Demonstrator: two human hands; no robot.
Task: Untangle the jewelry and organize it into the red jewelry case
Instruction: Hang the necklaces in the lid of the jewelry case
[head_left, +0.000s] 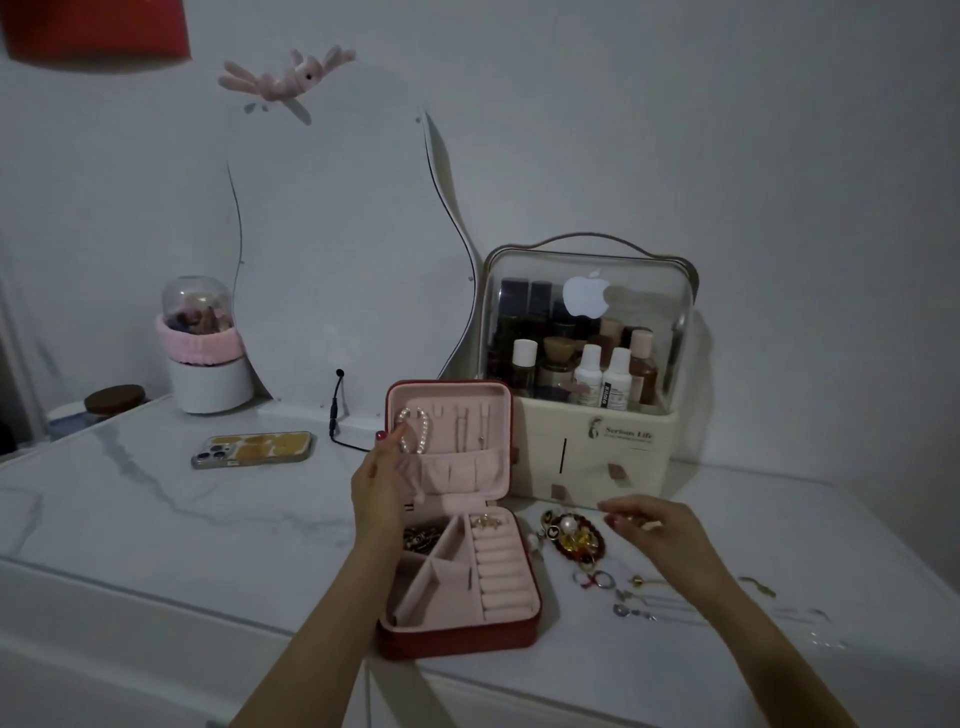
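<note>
left hand (382, 470) pinches the white pearl bracelet (415, 429) hanging lengthwise in the open red jewelry case's (457, 636) upright lid; right hand (652, 525), lower right, loosely curled; cream organizer (597, 452) reads "serious life".

**Dim, cool light with wide-angle bend**

The whole scene is dim and bluish-grey, with flat light and no strong highlights. Soft shadow falls behind the clear cosmetics box (587, 332) beyond the right hand (655, 525), onto the wall. That hand's fingertips are slightly motion-blurred; the left hand (382, 480) is sharper. The marble surface (156, 519) curves at its near edge from lens distortion. Small jewelry (623, 597) beside the right hand looks soft and grainy.
</note>
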